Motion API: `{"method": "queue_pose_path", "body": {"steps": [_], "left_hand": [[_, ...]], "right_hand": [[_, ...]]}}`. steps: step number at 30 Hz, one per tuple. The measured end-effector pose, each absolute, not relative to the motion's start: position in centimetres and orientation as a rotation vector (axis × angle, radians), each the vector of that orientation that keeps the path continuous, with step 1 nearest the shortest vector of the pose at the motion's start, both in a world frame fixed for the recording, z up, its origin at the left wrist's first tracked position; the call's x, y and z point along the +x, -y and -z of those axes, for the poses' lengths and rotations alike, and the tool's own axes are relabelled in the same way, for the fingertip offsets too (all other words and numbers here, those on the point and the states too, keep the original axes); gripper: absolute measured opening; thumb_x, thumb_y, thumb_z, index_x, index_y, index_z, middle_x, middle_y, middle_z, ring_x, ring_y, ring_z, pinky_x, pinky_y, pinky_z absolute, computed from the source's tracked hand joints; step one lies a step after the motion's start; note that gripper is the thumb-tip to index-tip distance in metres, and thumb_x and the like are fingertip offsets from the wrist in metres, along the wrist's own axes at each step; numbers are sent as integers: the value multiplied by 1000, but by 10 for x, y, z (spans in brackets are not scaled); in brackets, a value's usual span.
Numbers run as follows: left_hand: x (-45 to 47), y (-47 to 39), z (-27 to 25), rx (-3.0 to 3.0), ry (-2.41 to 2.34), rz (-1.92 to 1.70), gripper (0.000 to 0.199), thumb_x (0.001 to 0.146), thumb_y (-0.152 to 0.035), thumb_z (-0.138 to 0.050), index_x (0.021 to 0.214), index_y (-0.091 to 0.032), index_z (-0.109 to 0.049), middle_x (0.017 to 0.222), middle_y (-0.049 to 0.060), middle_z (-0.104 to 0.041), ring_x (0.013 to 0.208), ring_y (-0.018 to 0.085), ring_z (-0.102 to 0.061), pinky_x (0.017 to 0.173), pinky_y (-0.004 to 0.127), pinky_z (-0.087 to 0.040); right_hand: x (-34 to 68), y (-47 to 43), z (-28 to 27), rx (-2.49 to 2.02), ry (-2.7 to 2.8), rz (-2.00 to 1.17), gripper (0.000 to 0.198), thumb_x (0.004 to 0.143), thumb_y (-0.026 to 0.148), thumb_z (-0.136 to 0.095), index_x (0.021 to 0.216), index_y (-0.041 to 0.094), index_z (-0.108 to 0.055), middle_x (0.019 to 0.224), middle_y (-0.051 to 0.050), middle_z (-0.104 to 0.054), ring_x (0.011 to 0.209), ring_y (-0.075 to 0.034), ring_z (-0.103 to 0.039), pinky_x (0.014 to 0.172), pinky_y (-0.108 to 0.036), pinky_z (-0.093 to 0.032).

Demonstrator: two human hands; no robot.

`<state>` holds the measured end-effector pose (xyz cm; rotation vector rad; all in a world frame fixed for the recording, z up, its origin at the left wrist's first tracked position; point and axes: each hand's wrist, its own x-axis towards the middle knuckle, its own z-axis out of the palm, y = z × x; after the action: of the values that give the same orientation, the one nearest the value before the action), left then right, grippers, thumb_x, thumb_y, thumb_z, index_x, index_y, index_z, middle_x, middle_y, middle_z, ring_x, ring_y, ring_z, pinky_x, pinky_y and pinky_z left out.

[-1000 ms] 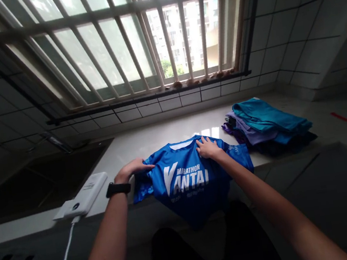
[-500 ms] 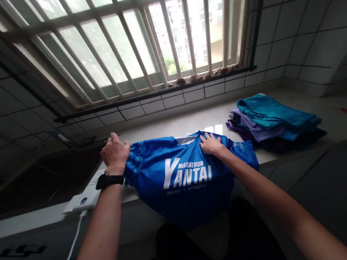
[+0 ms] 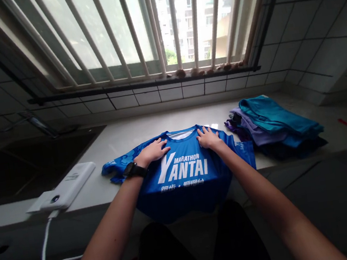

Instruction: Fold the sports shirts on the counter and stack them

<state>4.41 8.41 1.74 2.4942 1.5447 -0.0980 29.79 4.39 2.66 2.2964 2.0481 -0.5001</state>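
Note:
A blue T-shirt (image 3: 181,163) with white "Marathon Yantai" lettering lies front up on the counter, its lower part hanging over the front edge. Its collar points toward the window and both short sleeves are spread sideways. My left hand (image 3: 153,151) rests on the shirt just left of the collar, fingers stretched out. On the other side of the collar, my right hand (image 3: 208,137) lies flat with its fingers spread. Neither hand grips the cloth.
A stack of folded clothes (image 3: 278,119), teal on top, sits on the counter (image 3: 122,133) to the right. At left are a dark sink (image 3: 35,153), a faucet (image 3: 42,125) and a white power bank (image 3: 68,185) with a cable (image 3: 45,242). A barred window (image 3: 134,32) is behind.
My left hand has let go of the left sleeve and moved right onto the shirt beside the collar. That sleeve now lies spread out. My right hand stays in place.

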Motion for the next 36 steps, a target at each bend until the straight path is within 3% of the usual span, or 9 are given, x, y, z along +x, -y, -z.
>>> {"method": "queue_pose_path", "body": {"steps": [4, 7, 11, 17, 20, 23, 29, 32, 36], "left_hand": [[50, -87, -6, 2433, -1754, -22, 62, 107, -46, -31, 162, -19, -41, 173, 13, -30, 161, 31, -24, 129, 50, -24], [54, -85, 4, 2445, -1826, -180, 60, 107, -47, -29, 161, -26, -43, 173, 8, -31, 160, 30, -28, 128, 53, -25], [53, -85, 7, 2444, -1823, -231, 61, 106, -48, -31, 160, -27, -45, 172, 7, -34, 159, 30, -31, 128, 51, -26], [53, -85, 4, 2437, -1816, -288, 61, 105, -48, -32, 159, -25, -48, 171, 8, -36, 158, 29, -33, 128, 49, -27], [54, -85, 6, 2428, -1830, -303, 60, 104, -46, -33, 158, -26, -49, 171, 7, -37, 158, 29, -33, 128, 49, -27], [55, -85, 8, 2428, -1837, -318, 59, 104, -45, -35, 158, -26, -49, 171, 7, -38, 159, 28, -32, 128, 48, -26], [54, -84, 7, 2424, -1842, -319, 61, 104, -45, -34, 158, -22, -50, 170, 8, -39, 158, 28, -33, 128, 45, -26], [53, -85, 7, 2433, -1833, -323, 62, 103, -46, -33, 158, -21, -50, 170, 8, -39, 158, 28, -33, 128, 44, -26], [51, -87, 11, 2449, -1815, -354, 61, 103, -46, -33, 156, -22, -52, 169, 8, -41, 157, 28, -35, 127, 44, -27]], "right_hand": [[304, -63, -23, 2304, -2070, 475, 63, 109, 36, -16, 171, 21, -16, 179, -11, -6, 164, -32, -7, 127, -66, -17], [308, -76, -19, 2322, -2124, 389, 62, 109, 35, -13, 170, 23, -19, 178, -10, -9, 164, -33, -9, 126, -70, -16], [309, -87, -22, 2249, -2192, 349, 61, 109, 28, -17, 170, 23, -20, 178, -11, -11, 163, -33, -14, 124, -74, -17], [317, -50, -39, 2233, -2257, 300, 63, 108, 31, -32, 169, 20, -24, 177, -12, -17, 163, -29, -18, 130, -56, -21], [327, -12, -37, 2316, -2181, 360, 61, 110, 42, -25, 168, 24, -28, 178, -10, -13, 163, -33, -16, 127, -61, -25], [331, 11, -26, 2197, -2173, 470, 61, 110, 52, -23, 168, 33, -26, 179, -3, -9, 164, -37, -8, 123, -73, -20], [323, 2, -16, 2137, -2245, 370, 62, 111, 46, -18, 170, 28, -19, 178, -3, -6, 165, -31, -2, 125, -72, -14], [329, 0, -27, 2064, -2340, 378, 60, 111, 44, -23, 169, 27, -25, 178, -3, -15, 164, -28, -11, 128, -63, -17], [356, 24, -46, 2488, -2100, 104, 54, 108, 23, -27, 157, 14, -48, 161, -18, -49, 146, -28, -50, 119, -37, -40]]}}
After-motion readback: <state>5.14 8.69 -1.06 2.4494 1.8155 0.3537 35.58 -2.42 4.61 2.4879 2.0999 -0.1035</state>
